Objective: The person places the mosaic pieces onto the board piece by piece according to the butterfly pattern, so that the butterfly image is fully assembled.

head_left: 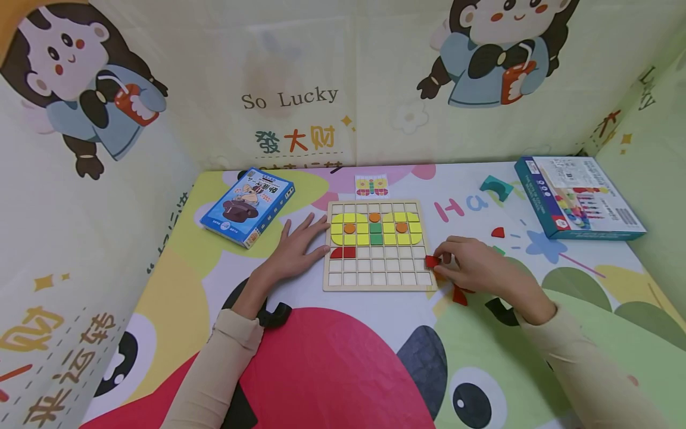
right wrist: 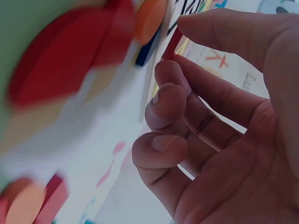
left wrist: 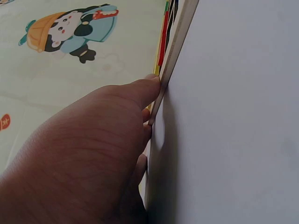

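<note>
A wooden grid board (head_left: 380,289) lies on the table with yellow, orange and green tiles in its upper rows. Two red pieces (head_left: 343,252) sit at the left of the row below them. My left hand (head_left: 296,250) rests at the board's left edge, fingers extended; in the left wrist view the thumb touches the board's side (left wrist: 176,46). Between thumb and index finger, my right hand (head_left: 474,262) pinches a small red tile (head_left: 432,261) over the board's right edge. The same red tile (right wrist: 173,44) shows edge-on in the right wrist view.
Loose red pieces (head_left: 459,295) lie below the right hand, and another red piece (head_left: 498,232) lies beyond it. A butterfly pattern card (head_left: 371,186) is behind the board. A blue box (head_left: 249,205) stands left, a teal-edged box (head_left: 584,199) right, near a teal arch piece (head_left: 496,187).
</note>
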{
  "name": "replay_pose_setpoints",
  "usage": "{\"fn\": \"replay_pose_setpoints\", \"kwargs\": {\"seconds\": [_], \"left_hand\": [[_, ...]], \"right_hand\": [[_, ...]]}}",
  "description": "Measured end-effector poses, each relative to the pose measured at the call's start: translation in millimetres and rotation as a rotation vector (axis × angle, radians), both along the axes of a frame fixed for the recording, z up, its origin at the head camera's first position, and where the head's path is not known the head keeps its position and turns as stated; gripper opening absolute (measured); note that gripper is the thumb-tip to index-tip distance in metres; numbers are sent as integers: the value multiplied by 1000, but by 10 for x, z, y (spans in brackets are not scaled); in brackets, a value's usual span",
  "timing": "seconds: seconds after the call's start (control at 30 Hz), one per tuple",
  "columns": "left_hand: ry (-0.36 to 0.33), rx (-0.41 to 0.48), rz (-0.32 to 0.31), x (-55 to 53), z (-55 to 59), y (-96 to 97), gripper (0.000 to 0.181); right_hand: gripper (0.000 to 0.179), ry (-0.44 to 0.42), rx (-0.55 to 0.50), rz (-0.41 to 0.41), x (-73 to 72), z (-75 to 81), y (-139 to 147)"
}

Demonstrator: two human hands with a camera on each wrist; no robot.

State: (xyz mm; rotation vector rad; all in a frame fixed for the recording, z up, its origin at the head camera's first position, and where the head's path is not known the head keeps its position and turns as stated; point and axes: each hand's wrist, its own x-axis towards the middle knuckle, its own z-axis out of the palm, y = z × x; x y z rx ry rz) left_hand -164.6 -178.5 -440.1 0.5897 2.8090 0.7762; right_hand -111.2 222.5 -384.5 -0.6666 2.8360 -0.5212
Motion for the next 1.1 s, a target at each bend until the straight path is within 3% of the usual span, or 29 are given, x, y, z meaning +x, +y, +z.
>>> {"fn": "replay_pose_setpoints", "kwargs": {"seconds": [0.37, 0.73, 1.1], "left_hand": [[4, -1, 0, -1, -19, -4, 67], [7, -4, -3, -13, -20, -6, 66], [1, 5, -7, -10, -6, -4, 66]], "right_hand": [[31, 31, 54, 7, -136, -15, -547], [30, 72, 49, 70, -242, -13, -1029], [31, 62, 42, 69, -333, -48, -1263]]}}
